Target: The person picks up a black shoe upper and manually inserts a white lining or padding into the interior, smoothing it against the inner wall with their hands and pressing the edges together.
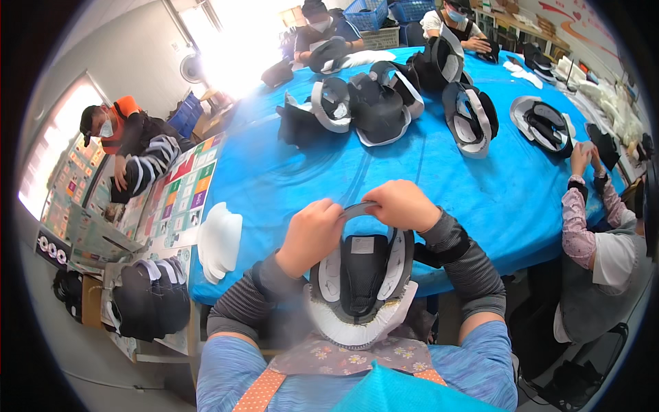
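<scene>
Close to my body is a padded black-and-white piece that looks like a helmet liner (364,281). It has a black middle with a pale label, white side pads and a thick white rim on the side near me. A thin grey edge strip (358,210) arches across its far side. My left hand (312,232) is closed, pinching the strip's left part. My right hand (405,204) is closed on the same strip a little to the right. Bent fingers hide part of the strip.
Several similar liners (381,106) lie across the blue-covered table (274,185). White cut pads (220,242) are stacked at its left edge. Black pieces (147,295) hang at the lower left. A co-worker's hands (583,156) are at the right; other people work at the far side and left.
</scene>
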Demonstrator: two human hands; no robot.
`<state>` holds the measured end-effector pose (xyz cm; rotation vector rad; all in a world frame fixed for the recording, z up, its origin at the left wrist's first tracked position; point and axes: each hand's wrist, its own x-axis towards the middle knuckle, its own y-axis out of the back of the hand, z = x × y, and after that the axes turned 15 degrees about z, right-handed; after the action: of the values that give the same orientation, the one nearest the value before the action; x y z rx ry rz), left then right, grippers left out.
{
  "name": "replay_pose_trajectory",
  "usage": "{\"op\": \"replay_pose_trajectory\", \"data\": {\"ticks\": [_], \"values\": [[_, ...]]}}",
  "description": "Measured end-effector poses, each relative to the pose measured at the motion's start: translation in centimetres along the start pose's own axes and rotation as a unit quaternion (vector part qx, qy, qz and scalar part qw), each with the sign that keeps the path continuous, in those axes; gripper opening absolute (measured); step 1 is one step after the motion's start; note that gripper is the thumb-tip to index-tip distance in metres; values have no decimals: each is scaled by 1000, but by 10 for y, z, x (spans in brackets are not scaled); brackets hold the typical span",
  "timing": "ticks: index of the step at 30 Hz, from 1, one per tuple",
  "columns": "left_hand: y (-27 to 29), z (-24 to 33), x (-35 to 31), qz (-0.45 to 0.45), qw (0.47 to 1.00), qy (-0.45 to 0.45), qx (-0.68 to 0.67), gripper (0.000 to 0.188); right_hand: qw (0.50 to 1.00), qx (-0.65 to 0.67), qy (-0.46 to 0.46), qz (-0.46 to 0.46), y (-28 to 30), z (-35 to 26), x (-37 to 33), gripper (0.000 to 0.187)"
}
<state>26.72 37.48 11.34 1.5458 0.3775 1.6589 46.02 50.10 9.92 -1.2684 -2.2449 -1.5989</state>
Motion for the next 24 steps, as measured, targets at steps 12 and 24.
{"op": "replay_pose_trajectory", "data": {"ticks": [12, 24], "values": [[82, -19, -80, 68, 992, 110, 12, 9, 992, 49, 63, 98, -69, -104, 4, 10], [69, -24, -135, 175, 974, 145, -19, 11, 991, 12, 70, 114, -76, -133, -12, 8]]}}
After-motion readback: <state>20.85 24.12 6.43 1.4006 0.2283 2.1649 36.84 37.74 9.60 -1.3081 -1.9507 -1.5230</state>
